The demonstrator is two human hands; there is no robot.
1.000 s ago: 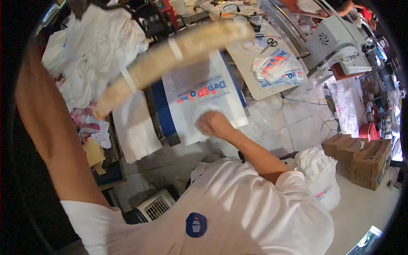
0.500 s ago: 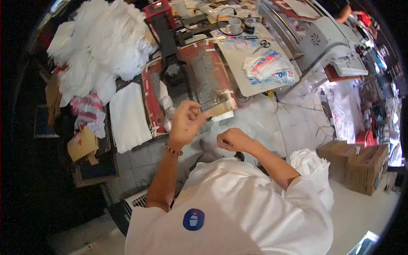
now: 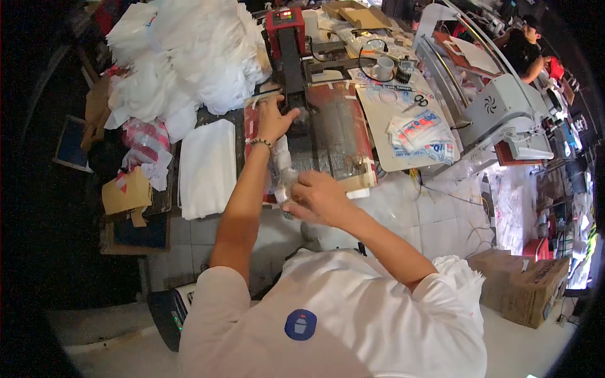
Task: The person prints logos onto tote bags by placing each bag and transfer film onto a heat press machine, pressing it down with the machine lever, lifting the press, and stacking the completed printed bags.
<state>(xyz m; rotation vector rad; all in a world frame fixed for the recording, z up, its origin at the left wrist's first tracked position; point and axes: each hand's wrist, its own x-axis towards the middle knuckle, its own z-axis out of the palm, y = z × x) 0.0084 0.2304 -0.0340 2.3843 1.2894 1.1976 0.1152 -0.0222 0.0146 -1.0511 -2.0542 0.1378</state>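
The heat press (image 3: 340,129) stands in front of me, its dark plate edged in red and patched with tape. My left hand (image 3: 272,120) is over the plate's far left part, fingers stretched and thumb spread toward the black arm (image 3: 293,69). Whether its fingertips touch the press is not clear. Down the press's left side runs a handle wrapped in pale material (image 3: 285,157). Around its near end the fingers of my right hand (image 3: 318,196) are curled. A strip of tan tape (image 3: 357,183) sticks out at the plate's near right corner.
Left stand a heap of white fabric (image 3: 183,63) and a folded white stack (image 3: 207,167). A side board (image 3: 394,160) holds printed plastic bags (image 3: 419,132), scissors (image 3: 420,101) and a mug (image 3: 382,68). A grey machine (image 3: 504,104), cardboard boxes (image 3: 535,290) and another person (image 3: 526,53) are at right.
My left hand has moved forward, away from the tan tape strip, to the press's far left part. My right hand has moved forward and left onto the wrapped handle. The view has shifted.
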